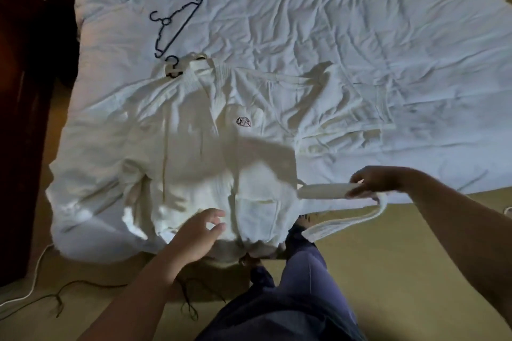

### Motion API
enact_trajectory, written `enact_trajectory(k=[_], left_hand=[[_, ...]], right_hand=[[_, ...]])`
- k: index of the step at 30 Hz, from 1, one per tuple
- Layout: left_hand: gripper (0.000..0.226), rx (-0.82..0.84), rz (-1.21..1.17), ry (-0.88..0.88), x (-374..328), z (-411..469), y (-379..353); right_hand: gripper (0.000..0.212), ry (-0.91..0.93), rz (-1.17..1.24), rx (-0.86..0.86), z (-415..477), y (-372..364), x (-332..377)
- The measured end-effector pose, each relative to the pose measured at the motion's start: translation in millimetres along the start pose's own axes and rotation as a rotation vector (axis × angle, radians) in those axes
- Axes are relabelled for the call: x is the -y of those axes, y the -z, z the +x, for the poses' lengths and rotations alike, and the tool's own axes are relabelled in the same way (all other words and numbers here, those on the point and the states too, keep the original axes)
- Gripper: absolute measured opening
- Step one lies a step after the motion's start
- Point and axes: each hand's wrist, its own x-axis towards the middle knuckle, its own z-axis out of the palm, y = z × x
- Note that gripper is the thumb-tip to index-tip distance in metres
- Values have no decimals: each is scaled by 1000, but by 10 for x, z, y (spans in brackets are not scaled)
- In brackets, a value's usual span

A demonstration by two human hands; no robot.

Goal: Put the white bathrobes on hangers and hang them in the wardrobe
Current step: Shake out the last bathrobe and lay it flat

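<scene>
A white bathrobe [199, 147] with a dark chest logo lies spread flat on the bed, collar pointing away from me. A dark hanger hook [173, 65] sticks out at its collar. A second dark hanger [173, 26] lies bare on the duvet beyond the collar. My right hand [374, 181] pinches the robe's white belt [324, 190], pulled out to the right, its loose end looping down off the bed edge. My left hand [201, 232] hovers with relaxed fingers over the robe's lower hem, holding nothing.
The white rumpled duvet [360, 36] covers the bed. A dark wooden nightstand [25, 119] stands at the left. A white cable [30, 285] and dark cords lie on the tan floor near the bed's corner. My legs in dark trousers [291, 299] stand at the bed's foot.
</scene>
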Motion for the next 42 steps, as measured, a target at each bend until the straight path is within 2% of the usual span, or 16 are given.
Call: enact_trajectory(k=[2,6,8,10,13,16,18,20,22,25,29,32,34,36,39,42], left_hand=[[25,-1,-34,7,-99,80,25],[28,5,-66,-13,-242,167,22],[29,4,-65,-17,-241,153,19],[27,-1,-56,-20,-202,111,31],[27,-47,-60,6,-66,45,73],[28,-95,-72,56,59,-6,139],[29,-105,-80,63,133,-38,180],[29,-100,-90,68,178,-62,198],[28,-93,-105,76,204,-53,166],[24,-60,-108,88,167,8,52],[22,3,-147,90,10,171,-137],[27,46,-168,107,-141,343,-298],[31,54,-202,146,-232,512,-427],[48,7,-262,190,-277,702,-579],[80,-143,-507,332,-452,981,-785],[82,-371,-705,513,-606,1234,-923]], right_hand=[[39,-140,-239,-82,-94,534,-129],[53,-385,-495,-770,35,1002,-276],[77,-410,-456,-920,217,875,-213],[92,-406,-402,-889,433,527,1],[92,-299,-186,-803,783,-280,499],[77,-250,558,-781,922,-1049,998],[82,-343,1066,-677,955,-1391,1254],[87,-376,1285,-518,960,-1599,1401],[68,-293,1282,-438,982,-1674,1426],[42,-235,1176,-489,1025,-1606,1340],[32,-309,1219,-712,931,-1439,1028],[37,-380,1188,-850,840,-1341,680],[43,-337,1092,-793,817,-1292,557],[42,-263,1080,-692,795,-1245,526],[49,-199,1130,-516,838,-1203,470],[43,-185,1170,-343,888,-1086,455]])
